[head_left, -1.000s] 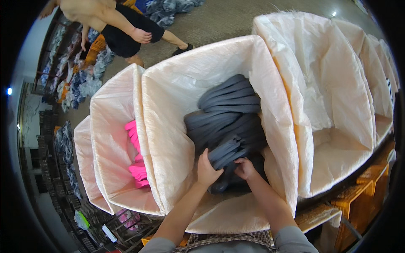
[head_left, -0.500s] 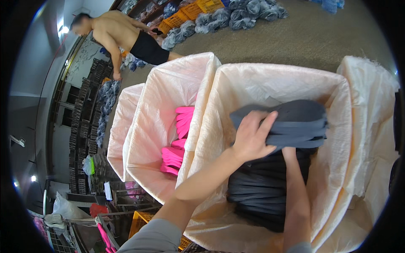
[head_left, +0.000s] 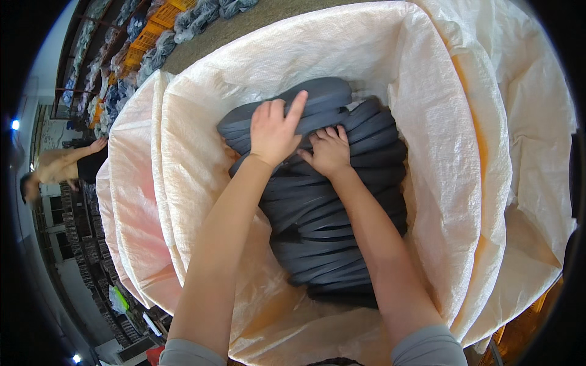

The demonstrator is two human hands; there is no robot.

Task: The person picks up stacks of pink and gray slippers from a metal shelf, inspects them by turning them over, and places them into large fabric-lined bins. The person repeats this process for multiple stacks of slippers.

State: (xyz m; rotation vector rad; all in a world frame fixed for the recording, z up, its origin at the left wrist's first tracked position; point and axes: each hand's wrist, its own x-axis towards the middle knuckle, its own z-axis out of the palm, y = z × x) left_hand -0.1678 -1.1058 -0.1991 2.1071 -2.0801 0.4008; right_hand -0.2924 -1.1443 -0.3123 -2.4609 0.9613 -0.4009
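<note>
Dark grey shoe soles [head_left: 317, 210] fill much of the large white woven sack [head_left: 448, 183] in front of me, packed on edge in curved rows. At the far left of the pile a group of soles [head_left: 326, 93] leans against the liner. My left hand [head_left: 274, 133] rests on top of this group, index finger stretched and the other fingers apart. Close beside it, my right hand [head_left: 329, 149] lies on the soles with its fingers and thumb spread. Both hands touch the soles, and neither is wrapped round one. The undersides of both palms are hidden.
More white sacks [head_left: 131, 201] stand to the left, and another [head_left: 531, 140] to the right. Orange crates [head_left: 146, 38] and grey plastic bags [head_left: 196, 18] line the floor at the far left. A person [head_left: 61, 165] is beyond the sacks on the left.
The held stack of soles has gone down onto the far left of the pile, and my hands now lie spread on it. My view has shifted closer over the sack.
</note>
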